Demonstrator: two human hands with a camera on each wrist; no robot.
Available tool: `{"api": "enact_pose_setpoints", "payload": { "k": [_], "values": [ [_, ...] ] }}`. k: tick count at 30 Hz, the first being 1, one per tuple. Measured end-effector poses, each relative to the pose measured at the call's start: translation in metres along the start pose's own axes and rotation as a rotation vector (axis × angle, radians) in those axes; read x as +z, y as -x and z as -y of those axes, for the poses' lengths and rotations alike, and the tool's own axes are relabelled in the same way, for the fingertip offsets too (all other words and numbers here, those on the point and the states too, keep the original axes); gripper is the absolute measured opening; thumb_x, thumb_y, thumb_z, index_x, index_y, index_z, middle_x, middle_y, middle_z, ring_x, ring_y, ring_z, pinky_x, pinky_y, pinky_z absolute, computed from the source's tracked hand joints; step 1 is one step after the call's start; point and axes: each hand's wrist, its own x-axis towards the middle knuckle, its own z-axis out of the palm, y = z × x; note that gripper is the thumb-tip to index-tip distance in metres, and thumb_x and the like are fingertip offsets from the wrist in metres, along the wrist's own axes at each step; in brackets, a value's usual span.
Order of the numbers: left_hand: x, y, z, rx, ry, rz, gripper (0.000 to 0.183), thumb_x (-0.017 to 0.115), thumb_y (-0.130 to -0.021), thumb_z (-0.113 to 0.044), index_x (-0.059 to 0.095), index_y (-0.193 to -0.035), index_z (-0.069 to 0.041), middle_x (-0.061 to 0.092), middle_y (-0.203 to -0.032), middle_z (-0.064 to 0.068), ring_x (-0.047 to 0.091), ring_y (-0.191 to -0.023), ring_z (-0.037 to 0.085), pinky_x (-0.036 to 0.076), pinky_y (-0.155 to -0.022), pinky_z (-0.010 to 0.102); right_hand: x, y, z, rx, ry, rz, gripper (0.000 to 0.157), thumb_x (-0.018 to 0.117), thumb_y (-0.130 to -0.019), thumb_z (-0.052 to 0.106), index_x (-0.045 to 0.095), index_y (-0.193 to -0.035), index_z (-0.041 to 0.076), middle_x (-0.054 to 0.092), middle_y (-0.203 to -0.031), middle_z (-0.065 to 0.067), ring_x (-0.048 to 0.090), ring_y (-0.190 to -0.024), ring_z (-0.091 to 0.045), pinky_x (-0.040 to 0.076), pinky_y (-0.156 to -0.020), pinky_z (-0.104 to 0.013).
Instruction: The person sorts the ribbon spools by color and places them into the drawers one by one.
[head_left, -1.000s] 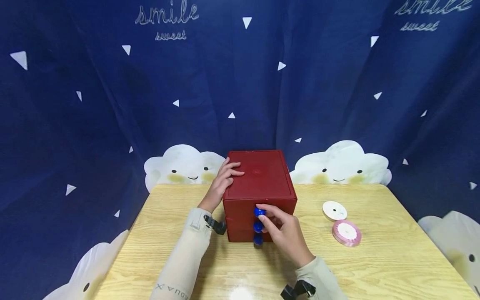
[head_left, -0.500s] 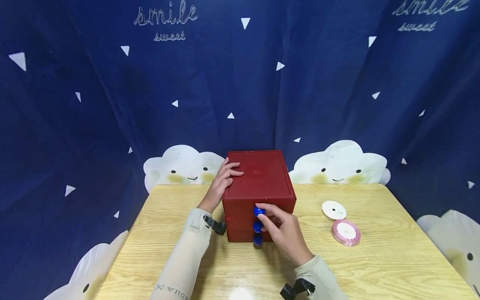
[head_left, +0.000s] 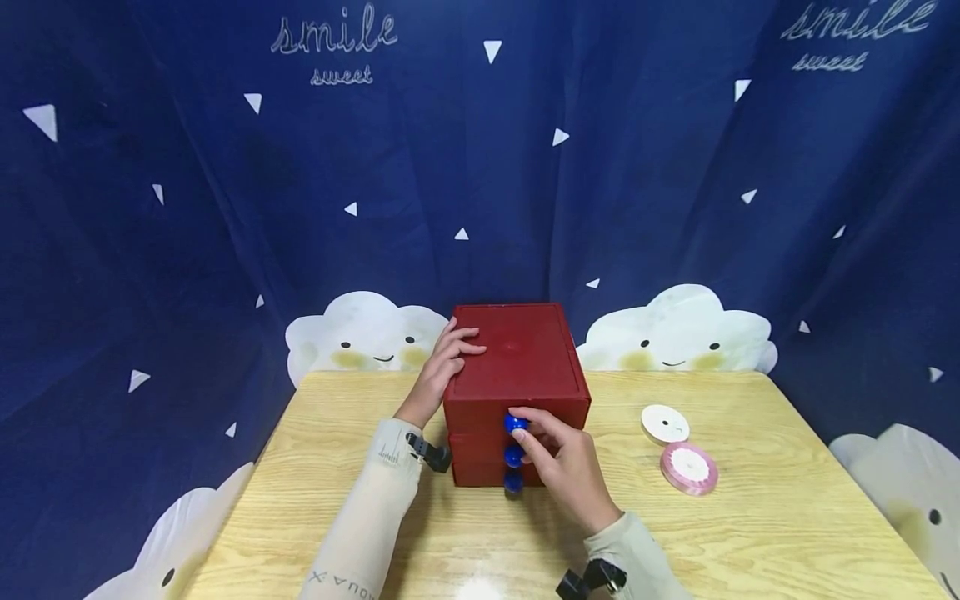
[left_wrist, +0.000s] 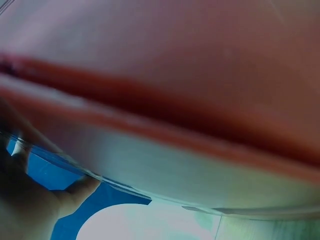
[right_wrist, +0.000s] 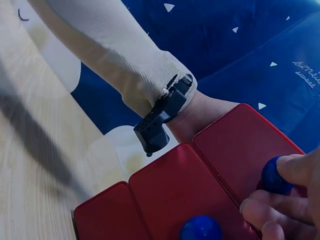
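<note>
A red drawer box (head_left: 517,354) with three drawers stands on the table, its front facing me. Blue round knobs run down that front: a top knob (head_left: 515,423), a middle knob (head_left: 513,456) and a bottom knob (head_left: 513,482). My left hand (head_left: 441,371) rests on the box's upper left edge, fingers spread over the top. With thumb and index finger, my right hand (head_left: 566,462) pinches the top knob. The right wrist view shows this top knob (right_wrist: 274,176) between the fingertips, and the drawer fronts look closed. The box's side fills most of the left wrist view.
To the right of the box, a white spool (head_left: 665,423) and a pink ribbon roll (head_left: 688,468) lie on the wooden table (head_left: 330,467). Behind the table hangs a blue curtain (head_left: 420,150) with white triangles and clouds.
</note>
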Motion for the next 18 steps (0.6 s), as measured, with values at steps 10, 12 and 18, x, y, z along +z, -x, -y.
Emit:
{"api": "enact_pose_setpoints", "payload": {
  "k": [10, 12, 18],
  "values": [
    [-0.001, 0.0, -0.001, 0.001, 0.0, 0.0, 0.038, 0.034, -0.092, 0.004, 0.061, -0.119, 0.009, 0.037, -0.144, 0.026, 0.002, -0.146, 0.04, 0.005, -0.114, 0.057, 0.008, 0.002, -0.034, 0.041, -0.014, -0.054, 0.03, 0.072, -0.085, 0.014, 0.069, -0.114, 0.022, 0.071, -0.084, -0.001, 0.067, -0.061, -0.023, 0.055, -0.056, -0.027],
    [0.0, 0.0, 0.0, -0.007, -0.005, 0.005, 0.038, 0.034, -0.092, 0.004, 0.061, -0.12, 0.008, 0.037, -0.145, 0.025, 0.002, -0.146, 0.039, 0.006, -0.114, 0.057, 0.007, 0.003, -0.039, 0.031, -0.013, -0.078, 0.029, 0.074, -0.083, 0.019, 0.07, -0.111, 0.025, 0.07, -0.082, 0.004, 0.066, -0.061, -0.02, 0.055, -0.055, -0.027],
    [0.0, 0.0, 0.0, -0.011, 0.004, 0.006, 0.038, 0.034, -0.092, 0.005, 0.061, -0.12, 0.008, 0.037, -0.145, 0.025, 0.002, -0.146, 0.038, 0.004, -0.115, 0.056, 0.004, 0.004, -0.046, 0.03, 0.057, -0.153, 0.022, 0.079, -0.078, 0.033, 0.069, -0.096, 0.024, 0.069, -0.078, 0.013, 0.061, -0.062, -0.008, 0.051, -0.054, -0.024]
  ]
}}
